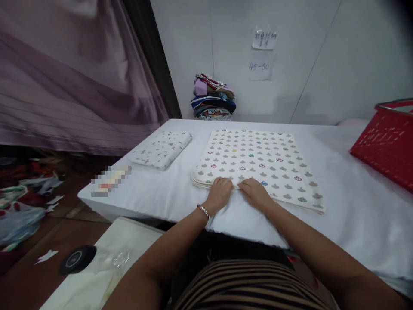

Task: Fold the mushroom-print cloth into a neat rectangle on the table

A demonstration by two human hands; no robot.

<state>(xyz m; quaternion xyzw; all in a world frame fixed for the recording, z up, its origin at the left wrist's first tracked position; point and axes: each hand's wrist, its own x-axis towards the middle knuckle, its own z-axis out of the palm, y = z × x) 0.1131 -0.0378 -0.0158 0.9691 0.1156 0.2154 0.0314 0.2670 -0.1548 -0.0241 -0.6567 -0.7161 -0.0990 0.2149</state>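
Observation:
A cream cloth with rows of small grey and coloured prints (pixel 258 159) lies folded flat on the white table (pixel 338 215). My left hand (pixel 220 192) and my right hand (pixel 255 192) sit side by side at its near edge, fingers curled and pinching the cloth's layered edge. A metal bracelet is on my left wrist.
A smaller folded white patterned cloth (pixel 163 148) lies at the table's left. A stack of folded coloured cloths (pixel 213 97) stands at the back by the wall. A red basket (pixel 387 142) sits at the right edge. A black round object (pixel 77 259) lies on a low surface at the lower left.

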